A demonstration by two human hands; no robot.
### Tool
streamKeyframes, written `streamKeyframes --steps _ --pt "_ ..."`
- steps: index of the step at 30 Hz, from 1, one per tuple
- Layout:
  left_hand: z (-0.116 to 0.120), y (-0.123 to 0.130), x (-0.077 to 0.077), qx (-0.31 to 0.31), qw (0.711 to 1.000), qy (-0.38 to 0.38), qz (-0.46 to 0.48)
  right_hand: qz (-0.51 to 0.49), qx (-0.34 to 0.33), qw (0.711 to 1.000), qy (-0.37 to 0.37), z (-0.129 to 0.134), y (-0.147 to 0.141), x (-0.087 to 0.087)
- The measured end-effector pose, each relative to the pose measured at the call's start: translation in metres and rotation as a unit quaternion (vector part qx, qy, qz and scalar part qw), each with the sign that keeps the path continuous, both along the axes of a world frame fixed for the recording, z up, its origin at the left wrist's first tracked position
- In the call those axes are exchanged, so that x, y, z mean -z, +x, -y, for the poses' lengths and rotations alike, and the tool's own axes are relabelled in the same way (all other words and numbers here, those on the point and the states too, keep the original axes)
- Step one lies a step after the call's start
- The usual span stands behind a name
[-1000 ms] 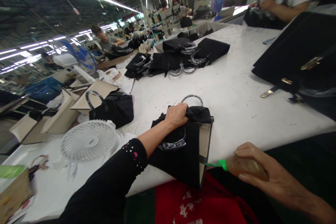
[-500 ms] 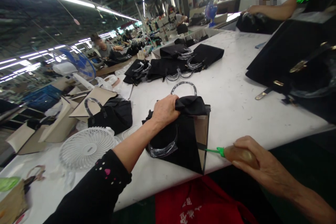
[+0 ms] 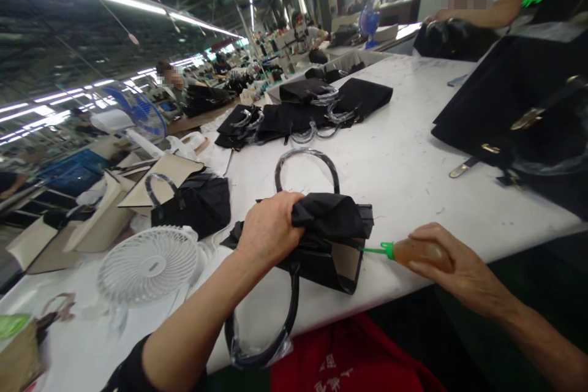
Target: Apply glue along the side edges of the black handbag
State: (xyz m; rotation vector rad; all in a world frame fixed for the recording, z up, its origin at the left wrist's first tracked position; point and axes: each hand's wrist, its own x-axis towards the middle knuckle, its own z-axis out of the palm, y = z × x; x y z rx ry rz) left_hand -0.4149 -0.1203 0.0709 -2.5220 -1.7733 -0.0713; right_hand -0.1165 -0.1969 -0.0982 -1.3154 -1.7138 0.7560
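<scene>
A black handbag (image 3: 321,266) lies in front of me at the table's near edge, its beige side panel turned to the right. My left hand (image 3: 271,226) is closed on black cloth at the top of the bag. One plastic-wrapped handle arches behind it, and the other hangs down over the table's edge. In my right hand (image 3: 459,263) is a squeeze bottle (image 3: 420,255) of amber liquid, wrapped by the fingers. Its thin green nozzle points left and meets the bag's right side; whether the tip touches cannot be made out.
A white fan (image 3: 149,266) stands left of the bag. Behind it are another black bag (image 3: 195,205) and beige bag pieces (image 3: 158,180). Several black bags (image 3: 294,119) lie farther back. Large black bags (image 3: 514,98) sit at right, and a person (image 3: 482,6) works beyond.
The handbag has tipped, so its near handle now hangs over the table edge and the far handle stands higher. My left hand moved down and left; the bottle stays by the bag's right side.
</scene>
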Motion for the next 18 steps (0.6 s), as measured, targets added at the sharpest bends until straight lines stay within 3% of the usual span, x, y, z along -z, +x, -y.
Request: streamKeyframes --steps 3,7,12,18 --pt "0.0025 0.0025 -0.0024 -0.002 1.000 -0.011 0.004 0.004 0.014 1.000 0.007 -0.0027 -0.0027 -0.0031" --pt "0.0028 0.0029 -0.0023 0.000 1.000 -0.018 0.015 0.012 -0.015 0.999 -0.038 -0.0020 -0.0039 -0.0068" --pt "0.0035 0.0001 0.0001 0.000 1.000 -0.017 0.019 0.024 0.040 0.998 -0.029 -0.0015 -0.0023 -0.0077" --pt "0.0050 0.0012 0.0009 0.000 0.999 -0.023 0.030 0.020 0.034 0.997 -0.069 -0.0025 -0.0026 -0.0095"
